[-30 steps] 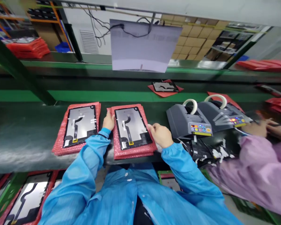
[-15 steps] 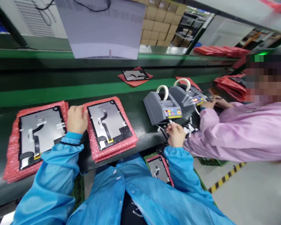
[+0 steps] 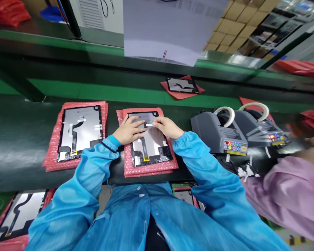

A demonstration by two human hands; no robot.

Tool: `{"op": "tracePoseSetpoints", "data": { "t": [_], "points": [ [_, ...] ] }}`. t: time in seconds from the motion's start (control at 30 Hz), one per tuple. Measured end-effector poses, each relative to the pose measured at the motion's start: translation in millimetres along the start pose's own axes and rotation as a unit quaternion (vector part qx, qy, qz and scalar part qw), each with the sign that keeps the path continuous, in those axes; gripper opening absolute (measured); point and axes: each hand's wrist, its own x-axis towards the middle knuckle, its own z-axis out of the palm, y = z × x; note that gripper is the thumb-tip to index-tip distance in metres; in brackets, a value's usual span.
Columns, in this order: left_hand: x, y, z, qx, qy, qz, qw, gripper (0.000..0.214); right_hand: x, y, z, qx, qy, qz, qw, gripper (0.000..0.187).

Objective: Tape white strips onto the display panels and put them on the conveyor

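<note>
A tablet back panel (image 3: 151,146) with a black flex cable lies on a stack of pink bubble wrap (image 3: 149,169) straight in front of me. My left hand (image 3: 128,130) rests on the panel's upper part, fingers stretched flat. My right hand (image 3: 167,126) pinches a small white strip of tape (image 3: 149,124) against the panel, close to the left fingertips. A second panel (image 3: 80,132) on pink bubble wrap lies to the left, with tape strips stuck on it.
Two grey tape dispensers (image 3: 219,137) with white rolls stand at the right. A co-worker's pink sleeve (image 3: 285,188) reaches in at the far right. Another panel on a red sheet (image 3: 182,86) lies on the green belt behind. More panels (image 3: 18,214) sit below the bench at the left.
My right hand came back from the tape dispenser with a tape strip and now holds it on the middle panel. My left hand slid from the panel's left edge onto its top.
</note>
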Motion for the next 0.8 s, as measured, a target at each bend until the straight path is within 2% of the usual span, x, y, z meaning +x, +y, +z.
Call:
{"op": "tracePoseSetpoints", "data": {
  "t": [0.23, 0.47, 0.8],
  "points": [
    [-0.7, 0.1, 1.1, -0.012, -0.003, -0.003, 1.0, 0.039, 23.4, 3.8, 14.8, -0.143, -0.056, -0.004, 0.988, 0.02],
    [-1.1, -0.5, 2.7, -0.034, 0.013, 0.01, 0.999, 0.038, 29.1, -12.7, 13.5, -0.253, -0.093, 0.049, 0.962, 0.021],
    [-1.0, -0.2, 1.8, -0.026, 0.006, 0.007, 1.0, 0.038, 32.5, -27.4, 18.2, -0.326, -0.108, 0.089, 0.935, 0.03]
  ]
}}
